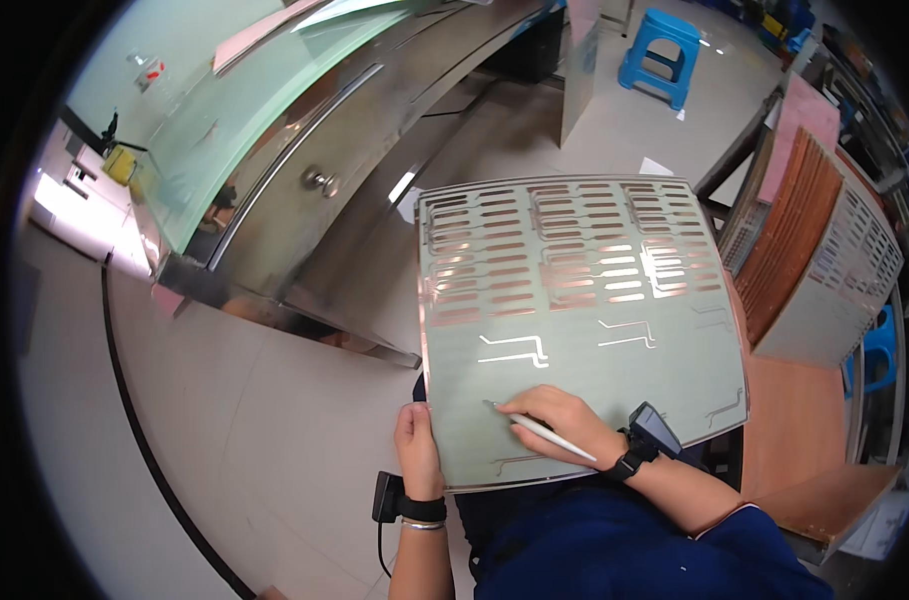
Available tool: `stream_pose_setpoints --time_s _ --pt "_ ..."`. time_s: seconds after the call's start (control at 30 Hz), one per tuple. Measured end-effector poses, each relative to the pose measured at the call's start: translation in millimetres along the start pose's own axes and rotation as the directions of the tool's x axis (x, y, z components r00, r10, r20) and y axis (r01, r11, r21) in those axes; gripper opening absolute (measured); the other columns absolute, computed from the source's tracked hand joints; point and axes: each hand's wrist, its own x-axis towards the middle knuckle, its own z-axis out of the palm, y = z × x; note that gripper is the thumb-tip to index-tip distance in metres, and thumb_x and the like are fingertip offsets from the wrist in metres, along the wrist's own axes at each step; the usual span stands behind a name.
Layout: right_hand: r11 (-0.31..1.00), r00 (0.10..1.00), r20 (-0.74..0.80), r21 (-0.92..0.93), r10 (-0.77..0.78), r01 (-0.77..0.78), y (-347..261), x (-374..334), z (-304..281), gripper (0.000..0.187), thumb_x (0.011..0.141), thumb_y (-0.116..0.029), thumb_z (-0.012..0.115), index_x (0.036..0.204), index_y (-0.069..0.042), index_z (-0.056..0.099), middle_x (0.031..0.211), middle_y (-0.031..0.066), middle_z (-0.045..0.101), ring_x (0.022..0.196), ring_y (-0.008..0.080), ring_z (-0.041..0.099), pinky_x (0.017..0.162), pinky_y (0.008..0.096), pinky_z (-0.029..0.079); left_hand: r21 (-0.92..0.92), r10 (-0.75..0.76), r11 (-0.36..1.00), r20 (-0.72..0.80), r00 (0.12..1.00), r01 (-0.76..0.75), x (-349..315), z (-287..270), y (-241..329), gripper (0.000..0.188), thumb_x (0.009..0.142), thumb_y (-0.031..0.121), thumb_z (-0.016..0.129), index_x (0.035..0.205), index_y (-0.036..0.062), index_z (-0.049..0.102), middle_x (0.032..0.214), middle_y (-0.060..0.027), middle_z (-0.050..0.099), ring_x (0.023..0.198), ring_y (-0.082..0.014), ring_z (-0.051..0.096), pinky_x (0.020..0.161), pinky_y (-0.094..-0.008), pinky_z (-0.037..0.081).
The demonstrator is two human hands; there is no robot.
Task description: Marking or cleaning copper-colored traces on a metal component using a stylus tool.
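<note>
A pale green circuit-board panel (574,415) with rows of shiny copper traces on its far half lies across my lap, tilted toward me. My left hand (417,450) is closed on the panel's near left edge, thumb along the rim. Over the plain near part, my right hand (559,418) pinches a slim white pen-shaped tool (552,438). Its thin dark tip points left and sits at or just above the panel surface; contact cannot be made out. A few angled copper lines lie just beyond the tip.
To the right, a stack of similar panels (799,240) leans upright on a brown board (794,410). A metal desk with a drawer (319,180) and a glass top (234,115) stands at the left. A blue stool (662,55) is on the floor ahead.
</note>
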Motion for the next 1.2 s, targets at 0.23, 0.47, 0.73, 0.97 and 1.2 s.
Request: stream_pose_setpoints --time_s 0.23,0.47,0.73,0.97,1.2 --pt "0.942 0.96 0.204 -0.239 -0.19 0.237 -1 13 32 0.034 0.089 -0.014 0.06 0.124 -0.012 0.059 0.119 0.0093 0.063 0.113 0.0246 0.057 0.102 0.0399 0.04 -0.042 -0.035 0.998 0.021 0.999 0.036 -1 2 2 0.03 0.103 0.026 0.042 0.085 0.0048 0.054 0.077 0.0036 0.048 0.071 -0.0057 0.041 0.066 -0.0224 0.038" --pt "0.894 0.983 -0.1 -0.409 0.155 -0.182 66 26 -48 0.033 0.093 -0.014 0.049 0.124 -0.011 0.059 0.123 0.0139 0.059 0.121 0.0298 0.052 0.106 0.0386 0.037 -0.011 -0.031 0.999 0.027 0.999 0.031 2 1 4 0.026 0.102 0.025 0.048 0.086 0.0044 0.053 0.078 0.005 0.048 0.071 -0.0041 0.04 0.064 -0.0211 0.037" --pt "0.547 0.516 -0.837 -0.351 0.18 -0.76 131 -145 -225 0.034 0.1 -0.017 0.045 0.127 0.001 0.054 0.116 0.0193 0.063 0.105 0.0286 0.06 0.093 0.0341 0.045 -0.074 -0.055 0.995 0.086 0.995 0.062 6 -1 3 0.022 0.1 0.024 0.052 0.092 0.0036 0.054 0.075 0.0056 0.048 0.065 -0.0036 0.04 0.06 -0.0199 0.036" --pt "0.897 0.874 -0.26 -0.058 0.41 -0.438 7 -98 -96 0.021 0.093 -0.022 0.058 0.092 -0.003 0.068 0.08 0.0056 0.064 0.073 0.014 0.057 0.066 0.0286 0.046 0.136 -0.031 0.991 0.152 0.988 0.01 1 -6 4 0.021 0.096 0.022 0.06 0.095 0.0024 0.053 0.079 0.0027 0.055 0.069 -0.0028 0.046 0.062 -0.0187 0.039" --pt "0.984 0.981 0.09 0.038 0.169 -0.173 -15 -80 -11 0.01 0.078 -0.007 0.07 0.086 -0.006 0.064 0.078 0.0059 0.063 0.071 0.0218 0.062 0.063 0.0313 0.05 0.131 -0.056 0.991 0.165 0.985 0.034 1 2 9 0.023 0.096 0.024 0.06 0.088 0.0036 0.053 0.069 0.0079 0.045 0.061 -0.0015 0.037 0.056 -0.0187 0.032"
